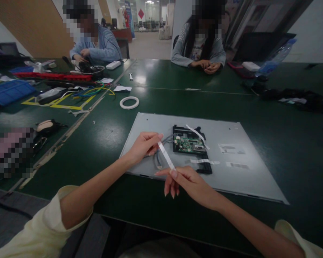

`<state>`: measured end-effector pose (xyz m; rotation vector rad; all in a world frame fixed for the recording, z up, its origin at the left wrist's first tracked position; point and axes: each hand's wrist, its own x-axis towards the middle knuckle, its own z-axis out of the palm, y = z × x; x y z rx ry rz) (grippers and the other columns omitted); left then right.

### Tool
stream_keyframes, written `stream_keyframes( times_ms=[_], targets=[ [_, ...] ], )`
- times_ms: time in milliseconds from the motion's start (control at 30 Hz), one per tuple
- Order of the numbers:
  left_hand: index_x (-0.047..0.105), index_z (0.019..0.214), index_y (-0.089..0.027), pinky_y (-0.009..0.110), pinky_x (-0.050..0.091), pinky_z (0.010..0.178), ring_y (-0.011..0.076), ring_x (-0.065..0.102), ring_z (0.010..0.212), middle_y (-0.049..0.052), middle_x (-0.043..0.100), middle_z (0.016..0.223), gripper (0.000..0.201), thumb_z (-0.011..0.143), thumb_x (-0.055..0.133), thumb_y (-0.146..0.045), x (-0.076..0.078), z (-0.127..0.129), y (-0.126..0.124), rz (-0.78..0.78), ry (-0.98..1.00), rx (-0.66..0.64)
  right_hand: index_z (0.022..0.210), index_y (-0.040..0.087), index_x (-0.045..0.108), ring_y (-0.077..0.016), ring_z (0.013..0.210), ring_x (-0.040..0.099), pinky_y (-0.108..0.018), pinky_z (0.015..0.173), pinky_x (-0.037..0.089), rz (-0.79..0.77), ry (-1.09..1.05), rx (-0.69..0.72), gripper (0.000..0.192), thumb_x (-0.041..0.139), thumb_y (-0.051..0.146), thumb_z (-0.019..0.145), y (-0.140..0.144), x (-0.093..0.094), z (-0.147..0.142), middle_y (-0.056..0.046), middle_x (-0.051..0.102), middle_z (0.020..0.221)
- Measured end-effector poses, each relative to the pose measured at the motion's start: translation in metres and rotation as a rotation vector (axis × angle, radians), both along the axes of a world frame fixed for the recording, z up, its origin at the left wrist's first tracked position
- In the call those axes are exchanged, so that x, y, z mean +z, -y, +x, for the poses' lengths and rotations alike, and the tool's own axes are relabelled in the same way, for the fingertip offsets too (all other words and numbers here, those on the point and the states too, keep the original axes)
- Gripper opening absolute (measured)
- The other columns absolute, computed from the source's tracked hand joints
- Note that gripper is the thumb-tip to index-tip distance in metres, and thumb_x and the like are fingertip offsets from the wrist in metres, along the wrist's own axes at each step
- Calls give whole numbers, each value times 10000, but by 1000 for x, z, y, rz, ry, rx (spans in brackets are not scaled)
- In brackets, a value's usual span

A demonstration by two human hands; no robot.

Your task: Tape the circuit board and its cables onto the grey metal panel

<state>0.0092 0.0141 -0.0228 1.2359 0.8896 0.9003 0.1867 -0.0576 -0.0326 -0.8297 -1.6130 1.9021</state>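
Note:
Between my two hands a short strip of white tape (166, 156) is stretched at a slant. My left hand (144, 146) pinches its upper end, and my right hand (191, 182) pinches the lower end between thumb and finger. Beneath them lies a flat grey metal panel (156, 123). On it sits a black plastic bracket (206, 165) carrying a green circuit board (190, 144). One white tape strip (197, 135) crosses the bracket's upper right, and another tape piece (204, 162) crosses its lower arm. Grey cables (157, 157) run from the board's left side, partly behind my left hand.
A roll of white tape (129, 103) lies beyond the panel. A small wrench (131, 76) is farther back. Wires, a blue tray (10, 92) and tools crowd the left. Two people sit across the table; a plastic bottle (277, 57) and black items (290, 96) are at right.

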Motion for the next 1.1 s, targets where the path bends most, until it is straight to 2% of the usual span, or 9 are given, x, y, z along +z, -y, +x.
stream_keyframes(
  times_ms=[100, 300, 433, 767, 1100],
  targets=[
    [451, 523, -145, 168, 134, 341, 10, 216, 286, -84, 329, 323, 390, 775, 557, -422, 0, 0, 0, 48, -18, 43, 1115, 146, 609, -68, 553, 537, -189, 520, 407, -15, 3, -7, 421, 350, 414, 920, 0, 0, -1, -44, 634, 701],
    [462, 523, -146, 179, 111, 342, 7, 199, 282, -90, 312, 319, 384, 764, 562, -429, -2, 0, -4, 103, -24, 176, 1089, 119, 583, -75, 533, 538, -195, 504, 398, -72, -11, -35, 434, 360, 444, 907, -3, 2, -2, -44, 633, 681],
    [463, 508, -144, 186, 108, 349, 7, 196, 286, -86, 313, 315, 395, 775, 551, -423, -3, 1, -4, 125, -14, 222, 941, 108, 601, -72, 523, 537, -190, 500, 398, -93, -23, -41, 409, 387, 454, 892, -4, 2, -1, -46, 632, 663],
    [489, 500, -141, 192, 137, 365, 13, 211, 305, -78, 321, 318, 388, 778, 561, -402, -2, 3, -1, 146, -21, 218, 724, 100, 599, -71, 451, 547, -173, 436, 368, -131, -28, -33, 452, 419, 493, 859, -4, 2, 0, -47, 631, 567],
    [477, 510, -138, 196, 108, 367, 7, 195, 294, -87, 298, 308, 396, 757, 593, -426, 1, 3, 1, 79, 63, 192, 709, 93, 610, -79, 452, 563, -170, 424, 364, -147, -42, -31, 486, 410, 512, 854, -6, 2, 0, -60, 640, 568]
  ],
)
